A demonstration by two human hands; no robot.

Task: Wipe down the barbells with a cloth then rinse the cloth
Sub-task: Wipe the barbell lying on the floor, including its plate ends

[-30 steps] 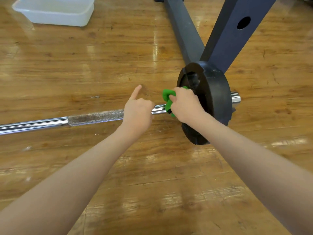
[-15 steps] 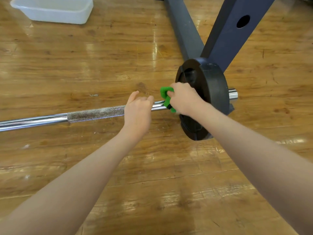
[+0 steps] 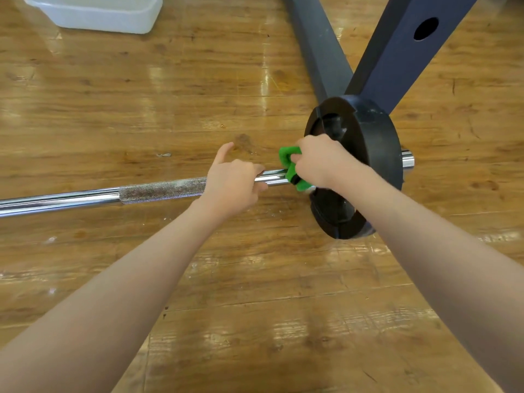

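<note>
**Cloth at the plate end of the bar; rinse not yet begun**

Nearest the camera, two bare forearms reach out over the wooden floor point(image 3: 255, 293). The left hand point(image 3: 231, 184) is closed around the bar point(image 3: 85, 197), just past its knurled patch, forefinger lifted free. Just beside it, the right hand point(image 3: 323, 163) is clenched on the green cloth point(image 3: 289, 168), which is bunched around the bar right against the black plate point(image 3: 377, 165). The hands sit close together but not touching.

By the look of it, the wiping is under way at this end; whether the long stretch running off left has been done cannot be told. The rinse is still to come.

Rightward the plate blocks the cloth, and the dark frame legs point(image 3: 320, 52) crowd behind it. Leftward the bar is open. Far back left, a white tub point(image 3: 113, 15) sits well apart across bare floor.
</note>
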